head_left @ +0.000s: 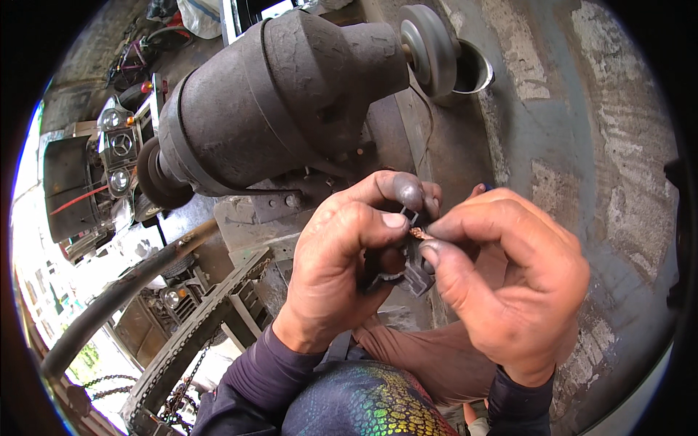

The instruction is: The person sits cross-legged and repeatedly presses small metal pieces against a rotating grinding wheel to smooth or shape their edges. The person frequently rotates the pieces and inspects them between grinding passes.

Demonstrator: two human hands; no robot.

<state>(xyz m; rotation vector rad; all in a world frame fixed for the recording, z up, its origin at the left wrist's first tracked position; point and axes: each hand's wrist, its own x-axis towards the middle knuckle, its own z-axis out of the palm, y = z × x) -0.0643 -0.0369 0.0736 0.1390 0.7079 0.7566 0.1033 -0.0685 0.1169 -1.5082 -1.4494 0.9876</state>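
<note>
Mid-frame, a likely light part (416,280) is clamped by left hand (331,251); pliable-looking braid (419,233), best end-held, is finger-pinched by right hand (518,283).

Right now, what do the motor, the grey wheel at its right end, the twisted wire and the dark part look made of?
Motor: metal, probably cast; dull, grimy, rough skin.
Wheel: even grey; metal or abrasive stone, can't tell.
Wire, pinched by the right hand: likely copper; reddish-orange, glinting strands.
Dark part, held in the left hand: angular, dark grey; plastic or metal, can't tell.
</note>
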